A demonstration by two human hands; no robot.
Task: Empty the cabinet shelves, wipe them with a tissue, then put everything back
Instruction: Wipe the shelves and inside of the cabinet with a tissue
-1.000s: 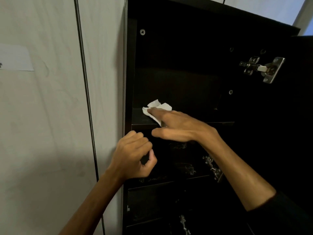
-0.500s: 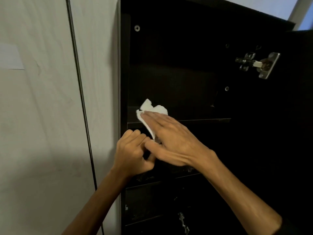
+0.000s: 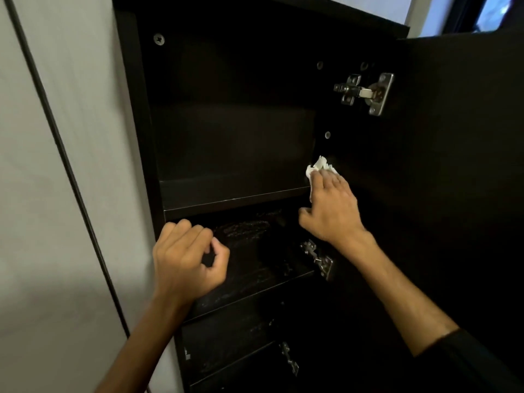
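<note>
- The right hand (image 3: 330, 205) presses a crumpled white tissue (image 3: 319, 168) under flattened fingers at the right end of the top shelf (image 3: 232, 191), just below the upper hinge (image 3: 365, 93) and against the cabinet's right inner wall.
- The left hand (image 3: 187, 259) hangs loosely curled in front of the shelf below the hinge's level, near the cabinet's left edge; it grips nothing, thumb and forefinger close together but not closed on anything.
- The step in hand looks like wiping the top shelf. To do it well, the flat fingers should keep the tissue spread under them rather than bunched, and each pass should run the whole board, back corner to front lip, far side from the hinge to the side below it.
- The corner under the hinge is tight: the tissue is bunched up there, so it likely needs refolding to a clean face.
- The second shelf (image 3: 255, 268), lower than the hinge, shows pale smears or dust streaks, so it probably wants a firmer wipe next.
- A lower hinge (image 3: 317, 259) juts out at the second shelf's right end; knuckles or tissue could snag on it.
- The open door (image 3: 459, 165) stands right of the upper hinge, close to the right forearm.
- A dark cable (image 3: 65, 154) runs down the pale wall (image 3: 71, 80), well left of the hinge.
- No stored items show on the visible shelves.
</note>
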